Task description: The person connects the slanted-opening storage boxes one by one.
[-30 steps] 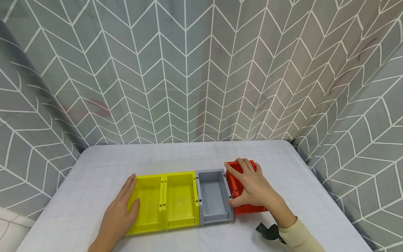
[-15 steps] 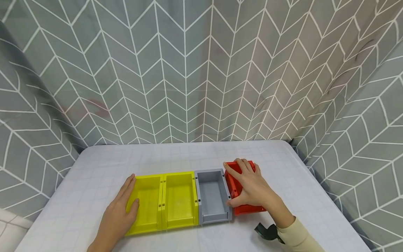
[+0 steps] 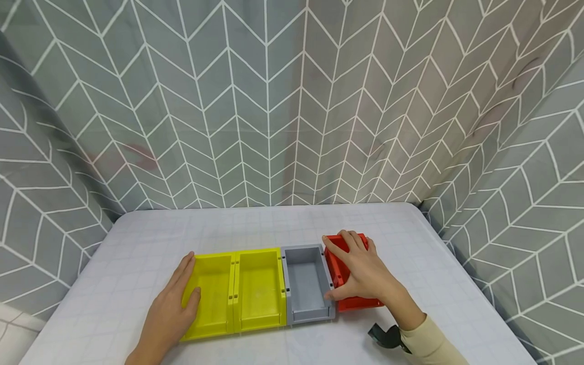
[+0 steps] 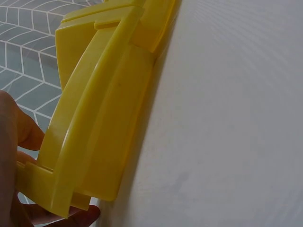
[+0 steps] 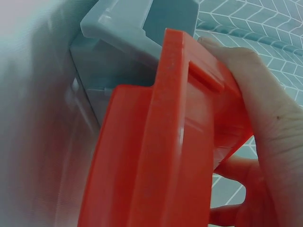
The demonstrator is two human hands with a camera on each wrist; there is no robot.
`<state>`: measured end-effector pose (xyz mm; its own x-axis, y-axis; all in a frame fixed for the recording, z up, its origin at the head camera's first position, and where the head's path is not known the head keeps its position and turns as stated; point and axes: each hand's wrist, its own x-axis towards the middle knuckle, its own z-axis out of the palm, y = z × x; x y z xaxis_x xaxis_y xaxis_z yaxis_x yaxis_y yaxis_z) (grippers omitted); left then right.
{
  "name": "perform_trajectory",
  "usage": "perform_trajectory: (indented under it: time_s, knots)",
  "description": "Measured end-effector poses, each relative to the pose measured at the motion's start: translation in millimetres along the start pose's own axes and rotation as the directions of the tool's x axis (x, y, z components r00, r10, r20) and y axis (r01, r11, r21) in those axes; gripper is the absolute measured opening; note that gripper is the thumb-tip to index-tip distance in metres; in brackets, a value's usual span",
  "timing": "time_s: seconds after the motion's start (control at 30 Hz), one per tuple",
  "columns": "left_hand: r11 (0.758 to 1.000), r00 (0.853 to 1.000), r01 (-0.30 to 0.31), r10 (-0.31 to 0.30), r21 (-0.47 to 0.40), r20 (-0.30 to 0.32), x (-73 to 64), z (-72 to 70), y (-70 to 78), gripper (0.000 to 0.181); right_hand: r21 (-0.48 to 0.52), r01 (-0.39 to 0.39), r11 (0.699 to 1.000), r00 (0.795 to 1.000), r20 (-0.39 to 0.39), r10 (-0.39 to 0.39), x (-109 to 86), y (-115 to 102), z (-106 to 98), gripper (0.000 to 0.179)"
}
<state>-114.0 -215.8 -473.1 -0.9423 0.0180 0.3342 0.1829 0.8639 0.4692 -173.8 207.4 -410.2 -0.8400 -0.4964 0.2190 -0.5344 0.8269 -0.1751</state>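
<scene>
Four-sided plastic bins stand side by side in a row on the table. At the left end is a yellow bin (image 3: 212, 291); my left hand (image 3: 166, 314) holds its outer wall, thumb over the rim and fingers along the outside. A second yellow bin (image 3: 260, 289) adjoins it, followed by a grey bin (image 3: 305, 284). My right hand (image 3: 365, 271) grips a red bin (image 3: 358, 304) at the right end, fingers spread across its top and thumb near the grey bin's edge. In the right wrist view, the red bin (image 5: 161, 142) sits tilted against the grey bin (image 5: 118, 52).
A white cloth covers the table (image 3: 219, 228), which has rounded far corners. Grey curtains (image 3: 269, 101) with white chevron lines hang behind and at both sides. A dark curved strap-like piece (image 3: 385, 336) shows beside the right wrist.
</scene>
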Motion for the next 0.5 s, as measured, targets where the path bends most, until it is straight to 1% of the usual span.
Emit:
perform_trajectory:
  time_s: [0.33, 0.5]
  knots:
    - [1.0, 1.0, 0.0, 0.0, 0.002, -0.001, 0.0, 0.9, -0.3, 0.072, -0.012, -0.005, 1.0, 1.0, 0.02, 0.005, 0.1, 0.5, 0.9, 0.117]
    - [1.0, 1.0, 0.002, -0.002, 0.005, -0.008, -0.3, 0.5, -0.3, 0.073, 0.0, -0.007, 1.0, 1.0, 0.026, 0.007, 0.6, 0.4, 2.2, 0.117]
